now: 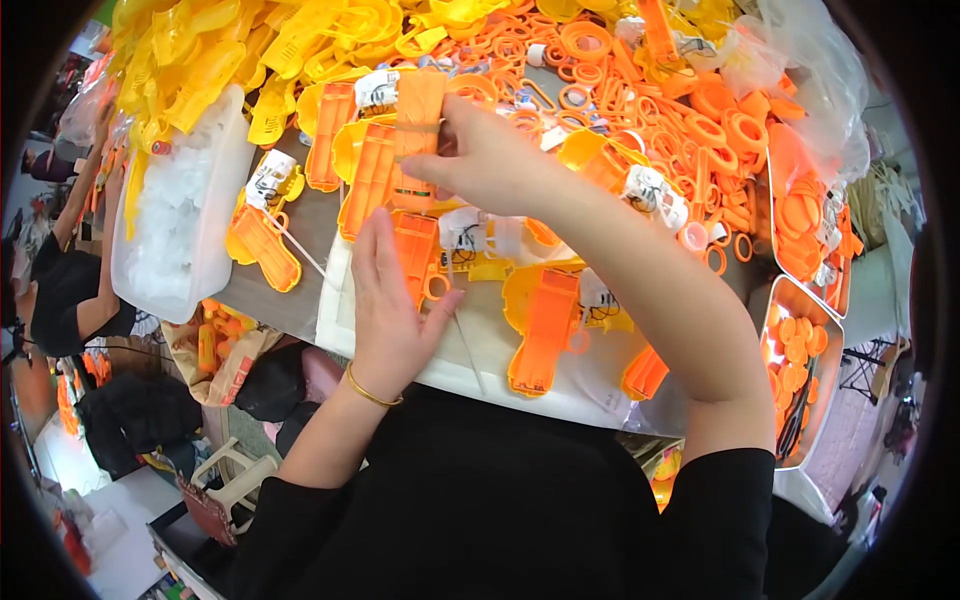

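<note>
Orange oblong plastic bar [420, 100], crossed by darker bands, is gripped firmly in the right hand [490, 155] over a cluttered grey table [265, 300]; its long axis is pointed toward the table's far side. The left hand [388, 300] is held open, directed forward, beside a ribbed orange plastic piece [418, 240].

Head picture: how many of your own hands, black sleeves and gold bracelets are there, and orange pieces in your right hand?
Left hand and right hand: 2
Black sleeves: 2
Gold bracelet: 1
Orange piece in right hand: 1
Total: 6
</note>
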Motion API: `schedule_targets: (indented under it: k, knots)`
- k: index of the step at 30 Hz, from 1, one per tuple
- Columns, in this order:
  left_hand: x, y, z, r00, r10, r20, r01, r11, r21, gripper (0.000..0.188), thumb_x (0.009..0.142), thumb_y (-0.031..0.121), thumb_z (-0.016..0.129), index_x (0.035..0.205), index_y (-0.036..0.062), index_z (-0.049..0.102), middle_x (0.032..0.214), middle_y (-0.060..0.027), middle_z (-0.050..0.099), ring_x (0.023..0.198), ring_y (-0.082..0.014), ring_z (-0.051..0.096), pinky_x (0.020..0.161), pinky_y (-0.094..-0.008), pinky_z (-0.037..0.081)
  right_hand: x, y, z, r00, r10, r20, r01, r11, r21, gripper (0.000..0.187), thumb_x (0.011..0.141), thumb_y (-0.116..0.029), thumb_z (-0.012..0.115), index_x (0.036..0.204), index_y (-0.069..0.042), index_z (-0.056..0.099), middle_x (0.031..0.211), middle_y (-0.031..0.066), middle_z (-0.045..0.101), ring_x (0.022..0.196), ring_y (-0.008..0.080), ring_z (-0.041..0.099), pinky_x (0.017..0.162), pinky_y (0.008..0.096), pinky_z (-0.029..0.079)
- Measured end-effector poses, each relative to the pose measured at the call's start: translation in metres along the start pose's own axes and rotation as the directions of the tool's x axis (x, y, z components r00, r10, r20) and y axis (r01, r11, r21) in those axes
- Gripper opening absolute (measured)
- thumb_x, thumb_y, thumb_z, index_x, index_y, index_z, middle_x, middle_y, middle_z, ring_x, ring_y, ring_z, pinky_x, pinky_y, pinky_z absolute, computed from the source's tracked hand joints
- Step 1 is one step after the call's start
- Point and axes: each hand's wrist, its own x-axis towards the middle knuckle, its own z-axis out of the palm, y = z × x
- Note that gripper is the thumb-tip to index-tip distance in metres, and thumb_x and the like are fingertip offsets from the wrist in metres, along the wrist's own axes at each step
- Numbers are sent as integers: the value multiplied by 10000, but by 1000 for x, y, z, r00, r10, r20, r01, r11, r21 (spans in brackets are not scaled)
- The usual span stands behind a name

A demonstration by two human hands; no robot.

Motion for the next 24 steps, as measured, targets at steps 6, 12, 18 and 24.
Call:
schedule_targets:
  k: [6, 12, 18, 24]
  knots:
    - [0, -3, -2, 999, 8, 34, -8, 1000, -9, 909, 752, 217, 714, 1400, -78, 150, 1412, -282, 193, 1301, -427, 238, 1070, -461, 239, 1, 5, 0, 998, 35, 51, -42, 990, 133, 439, 829, -176, 656, 1166, 30, 462, 994, 112, 624, 854, 162, 623, 698, 289, 531]
    - [0, -2, -2, 998, 27, 60, -28, 999, 25, 931, 752, 191, 704, 1417, -50, 97, 1420, -260, 191, 1311, -410, 221, 1077, -450, 228, -3, 3, 0, 999, 37, 10, -37, 999, 32, 416, 815, -193, 669, 1096, 50, 481, 949, 118, 625, 832, 167, 626, 721, 294, 523]
    - [2, 1, -2, 997, 40, 67, -41, 999, 13, 915, 753, 197, 708, 1411, -60, 126, 1424, -268, 177, 1312, -415, 219, 1073, -454, 237, -5, 4, 1, 999, 13, -34, -12, 1000, 23, 446, 779, -226, 683, 1067, 59, 496, 924, 144, 641, 834, 189, 639, 720, 306, 515]
    - [3, 2, -2, 998, 12, 58, -14, 999, 51, 931, 749, 186, 707, 1418, -49, 105, 1422, -265, 177, 1314, -412, 219, 1076, -449, 234, -3, 1, 0, 999, 24, -27, -24, 1000, 4, 471, 764, -228, 685, 1092, 53, 497, 929, 164, 651, 846, 219, 652, 732, 321, 519]
